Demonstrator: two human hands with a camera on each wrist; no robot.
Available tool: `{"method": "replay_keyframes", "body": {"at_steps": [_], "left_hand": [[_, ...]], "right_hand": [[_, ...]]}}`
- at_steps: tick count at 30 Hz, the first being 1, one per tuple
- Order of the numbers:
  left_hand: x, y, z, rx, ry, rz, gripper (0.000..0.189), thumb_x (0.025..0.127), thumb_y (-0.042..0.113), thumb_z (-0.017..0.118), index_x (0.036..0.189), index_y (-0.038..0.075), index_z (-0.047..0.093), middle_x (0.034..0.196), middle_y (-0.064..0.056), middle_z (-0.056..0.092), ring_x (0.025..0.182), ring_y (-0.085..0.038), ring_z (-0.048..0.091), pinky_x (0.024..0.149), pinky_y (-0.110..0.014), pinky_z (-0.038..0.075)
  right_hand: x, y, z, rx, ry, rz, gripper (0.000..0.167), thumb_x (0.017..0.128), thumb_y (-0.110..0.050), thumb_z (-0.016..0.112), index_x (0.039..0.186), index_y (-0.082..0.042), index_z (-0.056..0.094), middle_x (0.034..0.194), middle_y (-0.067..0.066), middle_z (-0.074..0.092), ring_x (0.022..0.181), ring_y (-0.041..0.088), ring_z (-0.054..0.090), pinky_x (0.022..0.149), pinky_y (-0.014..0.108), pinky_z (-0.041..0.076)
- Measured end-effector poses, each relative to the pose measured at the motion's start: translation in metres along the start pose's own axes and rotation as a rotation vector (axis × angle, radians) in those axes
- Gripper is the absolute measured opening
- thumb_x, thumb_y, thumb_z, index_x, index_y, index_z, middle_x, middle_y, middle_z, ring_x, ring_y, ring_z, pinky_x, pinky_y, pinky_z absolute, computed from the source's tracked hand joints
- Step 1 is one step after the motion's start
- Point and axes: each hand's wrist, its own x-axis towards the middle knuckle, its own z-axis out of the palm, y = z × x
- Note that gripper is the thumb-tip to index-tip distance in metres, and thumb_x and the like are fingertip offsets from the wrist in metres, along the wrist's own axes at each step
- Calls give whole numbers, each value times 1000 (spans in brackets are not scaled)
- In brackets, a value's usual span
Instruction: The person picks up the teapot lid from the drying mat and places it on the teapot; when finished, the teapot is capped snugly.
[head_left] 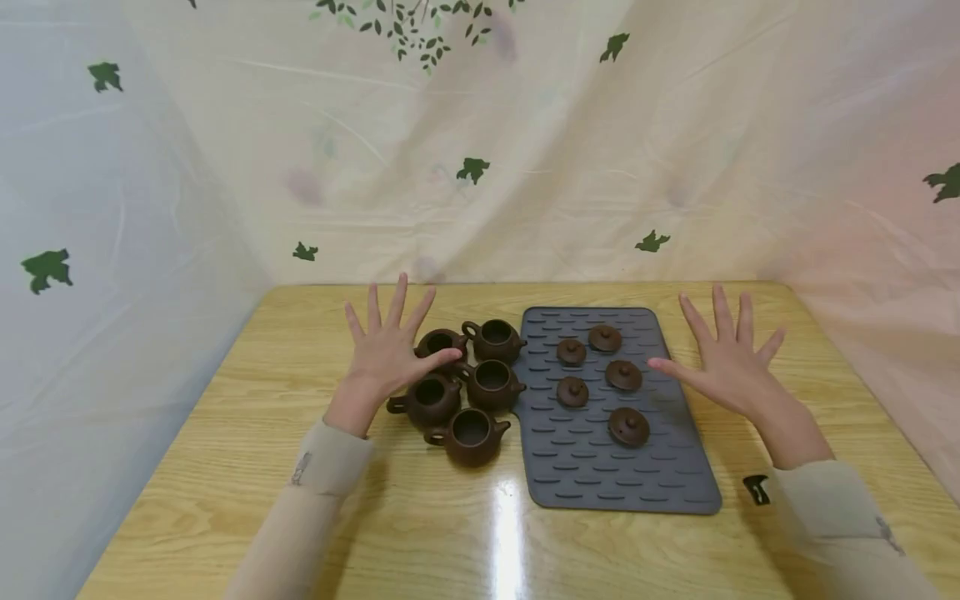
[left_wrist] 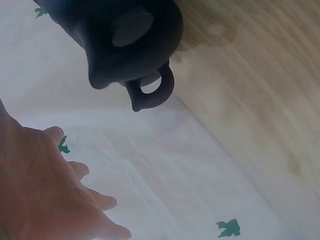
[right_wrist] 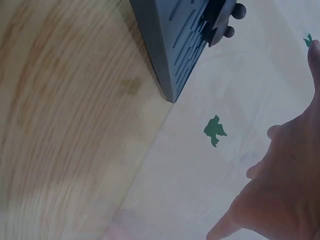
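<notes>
Fingers spread wide, my left hand (head_left: 384, 358) hovers by a cluster of small dark brown teapots (head_left: 471, 437) without lids, its thumb overlapping the back-left teapot (head_left: 441, 340) in the head view. In the left wrist view, teapot handles (left_wrist: 165, 92) show above the left hand (left_wrist: 45, 185). My right hand (head_left: 731, 367), likewise spread and holding nothing, is over the right edge of a grey ridged mat (head_left: 577, 479). Several round brown lids with knobs lie on that mat, the front one (head_left: 628, 427) being nearest me. The right wrist view has the right hand (right_wrist: 280, 185) beyond the mat's corner (right_wrist: 172, 92).
Everything stands on a wooden table (head_left: 225, 483), with bare wood left of the teapots and in front of them. A pale cloth (head_left: 540, 217) with green leaf and bird shapes hangs behind and at both sides. A small black item (head_left: 756, 490) is by the right sleeve.
</notes>
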Motion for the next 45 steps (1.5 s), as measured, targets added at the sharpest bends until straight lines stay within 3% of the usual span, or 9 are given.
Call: {"method": "replay_keyframes", "body": {"at_steps": [7,13,23,28,35,45], "left_hand": [[-15,2,2,-5,-4,32,114,66,101,10,160,37,6,168,0,-18,151,-46,-18,114,-76,-11],[-27,2,4,-37,11,53,114,67,101,11,160,37,6,170,-2,-11,153,-44,-15,116,-74,-9],[-48,3,4,-72,9,84,105,78,92,37,161,34,7,170,-3,-9,154,-43,-13,119,-71,-6],[-58,4,4,-80,23,88,105,79,86,47,161,33,9,170,-3,-7,154,-42,-9,121,-68,-4],[-68,4,4,-82,76,112,106,78,83,54,161,28,18,170,-6,3,155,-42,3,122,-67,7],[-80,5,2,-137,109,128,103,76,71,70,158,23,29,168,-8,17,153,-36,21,124,-55,22]], "right_hand": [[-4,-2,3,14,-7,1,106,88,-71,55,161,-27,-7,161,8,-36,143,38,-42,92,89,-19],[-8,-3,6,28,-17,-7,105,89,-69,55,160,-29,-11,161,10,-34,143,41,-40,92,89,-18],[-13,-9,6,79,-86,-7,107,90,-66,57,159,-25,-14,161,13,-33,145,47,-34,93,91,-10],[-16,-11,9,160,-154,-18,113,88,-62,63,159,-22,-15,163,19,-27,146,56,-21,101,88,0],[-22,-11,14,295,-201,-79,113,86,-50,74,161,-12,-1,163,27,-17,146,62,-4,103,84,15],[-25,-22,16,276,-188,-130,98,83,-47,78,156,-3,29,162,32,9,142,60,20,101,78,32]]}}
